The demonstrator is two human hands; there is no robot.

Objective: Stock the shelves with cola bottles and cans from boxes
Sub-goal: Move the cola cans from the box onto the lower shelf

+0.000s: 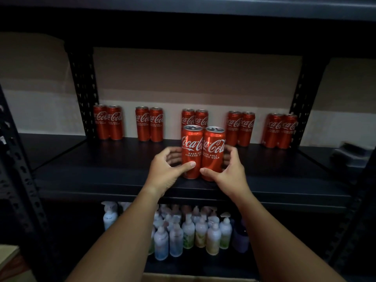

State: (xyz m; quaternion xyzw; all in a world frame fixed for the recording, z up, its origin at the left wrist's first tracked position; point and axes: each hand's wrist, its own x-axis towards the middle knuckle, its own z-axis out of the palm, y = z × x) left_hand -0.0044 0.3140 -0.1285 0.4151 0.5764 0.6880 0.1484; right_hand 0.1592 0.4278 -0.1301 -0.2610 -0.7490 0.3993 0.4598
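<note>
- Your left hand (165, 169) grips the left cola can (192, 151), thumb across its front, fingers curled behind it.
- Your right hand (227, 171) grips the right cola can (213, 153) the same way; the two cans touch, upright, near the front of the dark shelf (101, 171).
- Behind them, five pairs of cans (149, 124) stand along the shelf's back, one pair directly behind yours.
- Below, pump bottles (189, 231) crowd the lower shelf.

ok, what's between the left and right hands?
Head view: two red Coca-Cola cans side by side on the shelf, left hand gripping one, right hand the other.
</note>
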